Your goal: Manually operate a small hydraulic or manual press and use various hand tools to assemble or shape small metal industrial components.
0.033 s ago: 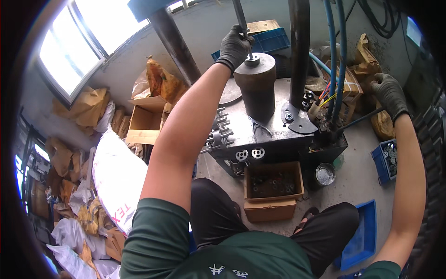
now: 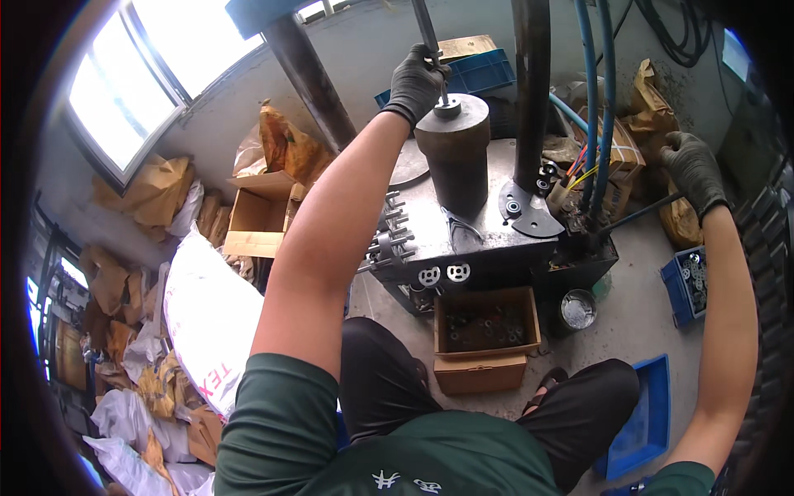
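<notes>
Steel-topped bench (image 2: 426, 220) spread below my left grip, likely as a firm base for what stood on it. Open cardboard box (image 2: 481, 374) sat well below that grip, towards me, with small round parts (image 2: 495, 329) inside; placed, I judged, for easy reach. Dark cylinder (image 2: 456, 164) stood upright just below the grip, probably to give a raised, solid footing. Dark lever (image 2: 641, 212) slanted up from the bench's right side towards my right hand (image 2: 696, 171); its gloved fingers were curled, but whether they closed on the lever I couldn't tell. Metal rod (image 2: 426, 29) passed through my gloved left hand (image 2: 413, 85), fingers wrapped narrow round it, seemingly to steady it. Small collar (image 2: 450, 109), directly beneath the grip, sat on the cylinder's top at the rod's foot, apparently centring it.
</notes>
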The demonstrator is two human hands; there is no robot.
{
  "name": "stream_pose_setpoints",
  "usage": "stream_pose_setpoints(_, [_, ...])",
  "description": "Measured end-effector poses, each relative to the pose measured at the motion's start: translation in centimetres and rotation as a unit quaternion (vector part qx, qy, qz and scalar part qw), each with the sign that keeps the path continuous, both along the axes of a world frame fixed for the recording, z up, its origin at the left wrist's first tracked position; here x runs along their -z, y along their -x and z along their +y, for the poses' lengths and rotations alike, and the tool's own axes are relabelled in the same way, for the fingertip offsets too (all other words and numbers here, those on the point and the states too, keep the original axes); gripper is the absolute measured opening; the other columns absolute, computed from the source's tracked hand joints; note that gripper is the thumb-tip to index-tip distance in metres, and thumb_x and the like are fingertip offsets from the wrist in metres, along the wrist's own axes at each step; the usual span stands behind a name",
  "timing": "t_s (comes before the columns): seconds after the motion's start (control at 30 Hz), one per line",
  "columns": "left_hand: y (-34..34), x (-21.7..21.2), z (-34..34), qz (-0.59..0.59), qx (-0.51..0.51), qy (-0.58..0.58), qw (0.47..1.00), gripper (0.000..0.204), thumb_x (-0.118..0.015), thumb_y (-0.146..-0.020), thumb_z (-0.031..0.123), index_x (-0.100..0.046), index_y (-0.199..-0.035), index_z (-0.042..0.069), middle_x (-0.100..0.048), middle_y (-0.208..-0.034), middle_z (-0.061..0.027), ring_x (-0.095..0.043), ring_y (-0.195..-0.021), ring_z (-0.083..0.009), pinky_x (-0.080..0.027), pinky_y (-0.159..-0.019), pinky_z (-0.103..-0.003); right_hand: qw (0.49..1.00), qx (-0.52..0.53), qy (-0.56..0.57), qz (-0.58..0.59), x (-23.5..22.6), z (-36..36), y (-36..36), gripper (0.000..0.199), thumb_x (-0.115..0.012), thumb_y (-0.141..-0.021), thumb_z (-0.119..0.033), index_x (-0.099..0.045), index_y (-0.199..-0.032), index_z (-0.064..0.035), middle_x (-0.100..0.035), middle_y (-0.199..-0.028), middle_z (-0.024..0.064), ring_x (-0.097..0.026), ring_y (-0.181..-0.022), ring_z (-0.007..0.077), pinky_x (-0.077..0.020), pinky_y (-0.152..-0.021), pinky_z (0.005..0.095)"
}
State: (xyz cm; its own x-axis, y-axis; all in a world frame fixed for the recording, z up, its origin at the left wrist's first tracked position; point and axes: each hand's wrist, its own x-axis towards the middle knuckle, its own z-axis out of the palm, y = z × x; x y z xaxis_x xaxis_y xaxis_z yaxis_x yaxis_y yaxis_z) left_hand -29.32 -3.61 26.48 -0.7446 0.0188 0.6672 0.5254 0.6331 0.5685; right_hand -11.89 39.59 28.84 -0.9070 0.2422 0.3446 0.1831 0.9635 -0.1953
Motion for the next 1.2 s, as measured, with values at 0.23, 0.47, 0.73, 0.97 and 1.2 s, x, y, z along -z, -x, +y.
stream_pose_setpoints(0.23, [-1.7,0.6,1.3,0.053,-0.058,0.030,0.996,0.038,-0.076,-0.088,0.019,-0.058,-0.120,0.008,-0.073,-0.087,-0.0134,-0.073,-0.079,-0.0250,-0.058,-0.073,-0.037,0.993,-0.108,-0.014,0.035,4.2,2.1,-7.7,0.034,-0.063,-0.086,-0.016,-0.069,-0.116,-0.0022,-0.069,-0.113,0.0203,-0.067,-0.106,0.0368,-0.0520,-0.095,0.0405])
stream_pose_setpoints(0.47, [-0.9,2.5,1.1,0.059,-0.071,-0.035,0.995,0.040,-0.075,-0.089,0.021,-0.058,-0.124,0.011,-0.074,-0.091,-0.0128,-0.072,-0.083,-0.0251,-0.056,-0.077,-0.038,0.942,-0.276,-0.054,-0.185,6.0,0.3,-16.2,0.037,-0.061,-0.081,-0.010,-0.069,-0.116,-0.0011,-0.069,-0.113,0.0199,-0.067,-0.102,0.0366,-0.0541,-0.091,0.0423])
stream_pose_setpoints(0.73, [-2.8,3.0,1.4,0.010,-0.062,-0.065,0.996,0.025,-0.066,-0.096,0.028,-0.068,-0.107,0.006,-0.072,-0.092,-0.0168,-0.070,-0.085,-0.0344,-0.054,-0.080,-0.043,0.958,-0.252,-0.043,-0.131,6.9,-2.5,-17.1,0.031,-0.060,-0.080,-0.008,-0.072,-0.108,-0.0046,-0.071,-0.097,0.0199,-0.070,-0.087,0.0369,-0.0568,-0.081,0.0437])
stream_pose_setpoints(0.97, [-2.2,3.4,1.5,-0.010,-0.086,-0.016,0.996,0.026,-0.060,-0.098,0.031,-0.069,-0.110,0.010,-0.072,-0.092,-0.0179,-0.070,-0.088,-0.0354,-0.054,-0.080,-0.045,0.961,-0.251,-0.032,-0.113,12.3,-1.7,-21.4,0.011,-0.064,-0.080,-0.010,-0.070,-0.086,-0.0047,-0.068,-0.081,0.0179,-0.068,-0.078,0.0381,-0.0554,-0.073,0.0468])
stream_pose_setpoints(1.2, [-2.8,2.4,1.6,-0.063,-0.062,-0.063,0.994,0.031,-0.066,-0.094,0.032,-0.073,-0.107,0.005,-0.075,-0.091,-0.0143,-0.072,-0.084,-0.0264,-0.055,-0.082,-0.037,0.984,-0.171,-0.002,-0.056,14.2,-2.7,-23.0,0.012,-0.069,-0.080,-0.014,-0.064,-0.075,-0.0048,-0.063,-0.075,0.0195,-0.064,-0.072,0.0406,-0.0504,-0.064,0.0488])
